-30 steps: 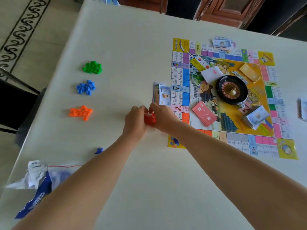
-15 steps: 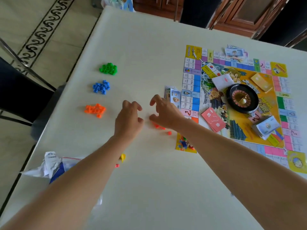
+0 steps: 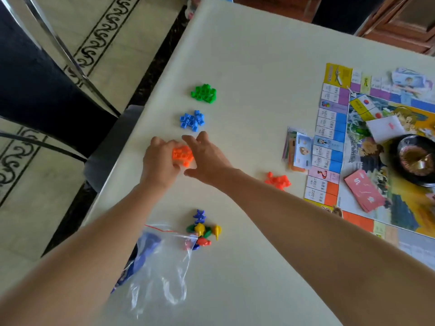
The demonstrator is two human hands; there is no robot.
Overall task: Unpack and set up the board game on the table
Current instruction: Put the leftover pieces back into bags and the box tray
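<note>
A pile of small orange plastic houses [image 3: 182,156] lies on the cream table [image 3: 247,55] between my two hands. My left hand [image 3: 160,162] is cupped against the pile's left side and my right hand [image 3: 208,157] rests at its right side with fingers spread. Green houses [image 3: 204,93] and blue houses [image 3: 192,120] lie in separate piles beyond. A red pile [image 3: 277,180] sits by the game board [image 3: 329,147], which lies unfolded at the right. Coloured player tokens [image 3: 203,229] lie at the mouth of a clear plastic bag [image 3: 162,262].
On the board are a roulette wheel [image 3: 416,161], red cards [image 3: 364,190] and white cards [image 3: 386,128]. Banknotes [image 3: 297,151] lie beside its left edge. A dark chair [image 3: 47,78] stands off the table's left edge.
Both hands let go of the red pieces, now a pile by the board, and moved left to the orange pile. The camera swung left, bringing the tokens and bag into fuller view.
</note>
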